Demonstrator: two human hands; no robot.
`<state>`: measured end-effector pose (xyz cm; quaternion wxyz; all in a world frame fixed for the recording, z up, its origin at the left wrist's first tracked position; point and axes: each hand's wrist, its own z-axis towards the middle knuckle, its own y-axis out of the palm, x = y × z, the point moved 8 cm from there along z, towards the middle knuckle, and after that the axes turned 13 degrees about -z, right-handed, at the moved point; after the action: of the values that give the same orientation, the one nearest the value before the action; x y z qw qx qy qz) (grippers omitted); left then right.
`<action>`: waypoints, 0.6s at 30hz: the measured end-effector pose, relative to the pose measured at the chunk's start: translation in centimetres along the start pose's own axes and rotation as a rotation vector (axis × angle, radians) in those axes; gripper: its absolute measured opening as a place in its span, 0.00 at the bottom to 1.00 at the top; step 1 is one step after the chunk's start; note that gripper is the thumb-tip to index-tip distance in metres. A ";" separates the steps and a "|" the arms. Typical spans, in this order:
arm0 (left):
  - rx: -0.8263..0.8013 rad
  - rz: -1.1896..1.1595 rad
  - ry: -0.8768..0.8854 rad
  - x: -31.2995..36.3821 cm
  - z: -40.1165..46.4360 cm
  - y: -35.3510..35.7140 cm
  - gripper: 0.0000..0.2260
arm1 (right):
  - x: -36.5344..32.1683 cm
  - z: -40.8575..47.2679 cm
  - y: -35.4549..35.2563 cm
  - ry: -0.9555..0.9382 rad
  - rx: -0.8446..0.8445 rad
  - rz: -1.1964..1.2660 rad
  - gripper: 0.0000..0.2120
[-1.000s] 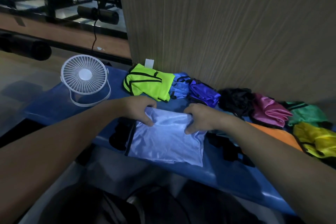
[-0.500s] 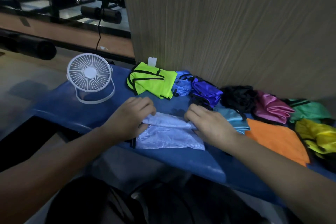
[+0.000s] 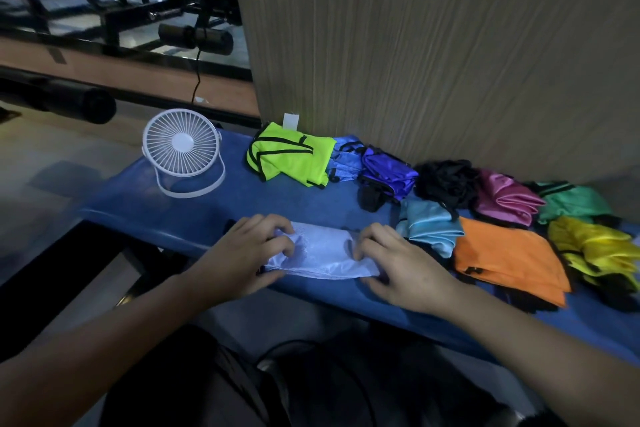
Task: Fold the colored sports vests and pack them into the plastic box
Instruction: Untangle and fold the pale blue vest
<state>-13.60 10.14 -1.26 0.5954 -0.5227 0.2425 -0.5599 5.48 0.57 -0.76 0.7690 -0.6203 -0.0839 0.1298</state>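
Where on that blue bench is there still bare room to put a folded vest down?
Bare blue bench lies between the white fan, the lime vest and the hands. The right end is crowded: orange vest, yellow vest and others packed together.

Under your fingers the pale lilac vest (image 3: 320,255) is thin cloth with a fine mesh weave and a satin sheen near its front edge. It lies on the blue bench pad (image 3: 242,204), which looks smooth and faintly glossy. Left of the vest, the white fan (image 3: 181,149) is matt plastic. To the vest's right, the orange vest (image 3: 509,258) looks matt, while the pink vest (image 3: 504,199) behind it shines like satin. The wall panel (image 3: 433,45) behind shows streaked wood grain.
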 end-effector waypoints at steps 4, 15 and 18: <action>-0.033 -0.003 0.015 0.5 -0.1 0.2 0.09 | 0.6 -0.5 0.9 0.092 -0.001 0.182 0.13; 0.035 -0.010 -0.034 -0.9 2.1 0.0 0.07 | 0.1 -0.9 0.8 0.287 0.158 -0.026 0.09; -0.022 -0.040 -0.074 -1.2 2.5 0.2 0.08 | -1.1 -1.1 0.1 0.343 0.192 -0.343 0.10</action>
<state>-11.70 12.10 -0.93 0.5868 -0.5542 0.2157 -0.5495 4.76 -0.71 -1.09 0.8380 -0.5342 -0.0435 -0.1020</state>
